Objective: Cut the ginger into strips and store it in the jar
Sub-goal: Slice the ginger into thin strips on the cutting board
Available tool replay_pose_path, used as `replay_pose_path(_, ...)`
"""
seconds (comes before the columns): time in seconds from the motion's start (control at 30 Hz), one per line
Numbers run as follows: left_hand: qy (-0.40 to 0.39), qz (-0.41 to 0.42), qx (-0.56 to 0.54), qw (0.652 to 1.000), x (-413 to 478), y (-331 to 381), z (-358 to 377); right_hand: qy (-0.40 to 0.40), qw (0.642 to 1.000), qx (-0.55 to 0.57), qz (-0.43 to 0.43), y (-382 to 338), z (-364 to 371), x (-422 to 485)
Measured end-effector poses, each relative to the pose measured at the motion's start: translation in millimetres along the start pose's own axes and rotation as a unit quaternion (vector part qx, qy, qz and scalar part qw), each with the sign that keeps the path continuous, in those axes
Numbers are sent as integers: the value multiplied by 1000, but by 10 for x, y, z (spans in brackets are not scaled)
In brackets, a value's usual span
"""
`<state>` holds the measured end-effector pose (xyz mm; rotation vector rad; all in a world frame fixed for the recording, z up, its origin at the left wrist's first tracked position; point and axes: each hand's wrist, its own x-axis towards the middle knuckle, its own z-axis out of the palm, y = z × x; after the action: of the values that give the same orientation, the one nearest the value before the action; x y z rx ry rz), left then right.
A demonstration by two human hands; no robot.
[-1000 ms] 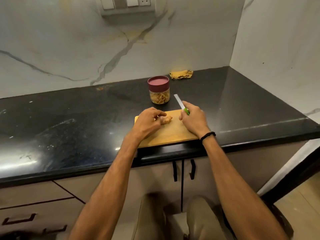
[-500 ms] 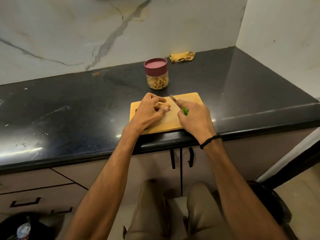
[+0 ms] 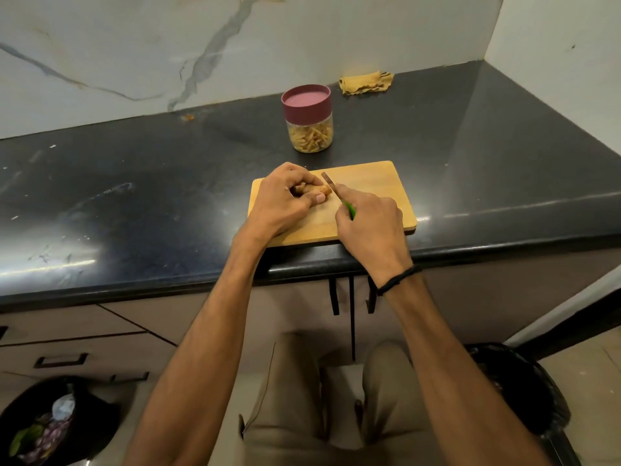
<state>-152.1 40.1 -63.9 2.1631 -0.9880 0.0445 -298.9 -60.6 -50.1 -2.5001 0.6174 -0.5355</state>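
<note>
My curled left hand (image 3: pixel 285 201) is pinching the ginger (image 3: pixel 314 189) while my right hand (image 3: pixel 369 227), gripping the knife (image 3: pixel 331 186), is slicing just beside my thumb (image 3: pixel 319 197), probably needing a careful downward press next.

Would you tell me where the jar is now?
In the head view, the jar stands on the black counter, beyond the cutting board and left of the yellow cloth.

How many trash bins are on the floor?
2: the left bin, holding scraps, at lower left; the right bin, black-bagged, at lower right. Others may be hidden.
</note>
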Motion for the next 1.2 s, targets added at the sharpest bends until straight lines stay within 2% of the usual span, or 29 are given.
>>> replay_pose_path(1.2, 12, 18, 10, 1000, -25, 26, 39, -27, 998, -57, 30, -139, -14, -14)
